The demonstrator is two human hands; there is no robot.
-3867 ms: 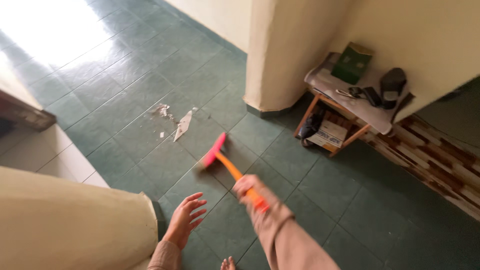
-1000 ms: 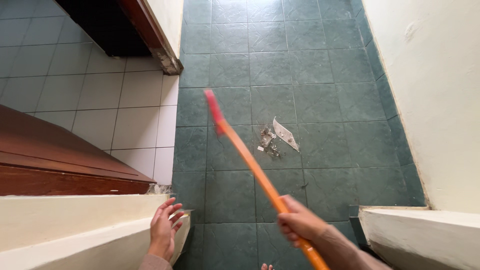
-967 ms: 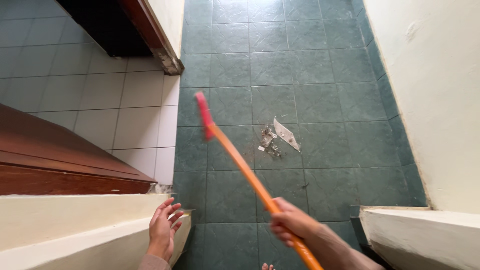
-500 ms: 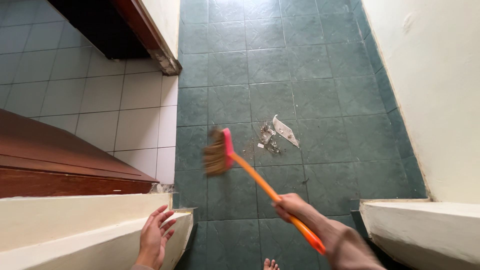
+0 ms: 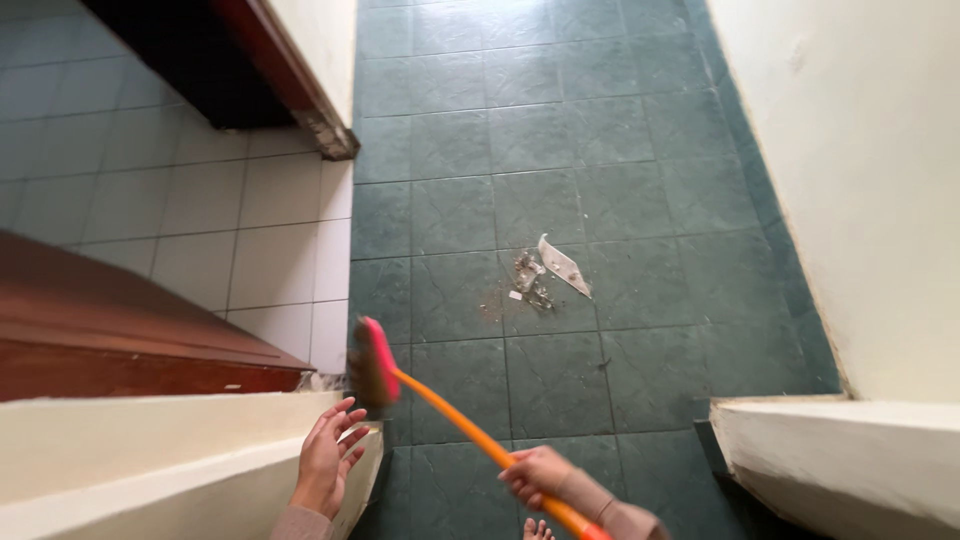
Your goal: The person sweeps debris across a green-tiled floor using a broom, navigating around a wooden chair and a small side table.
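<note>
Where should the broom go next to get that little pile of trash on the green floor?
Probably a short sweep forward and to the right. The right hand grips the orange handle, and the broom head sits by the wall corner near the left hand, on the near left side of the debris pile. The scraps lie apart from the bristles, further up the green floor, so the head has to reach them first.
</note>
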